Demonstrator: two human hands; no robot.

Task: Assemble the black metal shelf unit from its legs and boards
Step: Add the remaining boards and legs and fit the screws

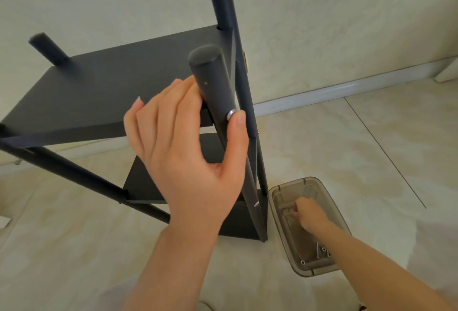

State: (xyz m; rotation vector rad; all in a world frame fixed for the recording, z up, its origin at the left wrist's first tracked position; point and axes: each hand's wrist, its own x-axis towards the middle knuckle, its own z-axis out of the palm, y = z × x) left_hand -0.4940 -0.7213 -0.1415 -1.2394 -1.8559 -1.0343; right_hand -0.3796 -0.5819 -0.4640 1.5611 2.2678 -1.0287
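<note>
The black shelf unit stands on the floor with its top board (111, 92) level and a lower board (146, 181) beneath it. Round black legs stick up past the top board at the back left (48, 49), back right (223, 5) and front right (210, 80). My left hand (188, 152) holds the front right leg, fingers behind it and the thumb tip against a silver screw head (231, 114) in its side. My right hand (308, 214) reaches down into a translucent grey plastic box (322, 272); its fingertips are hidden.
The box sits on the pale tiled floor right of the shelf's foot and holds loose screws (319, 252) at its near end. A white skirting board (347, 87) and the wall run close behind the shelf. Open floor lies to the right.
</note>
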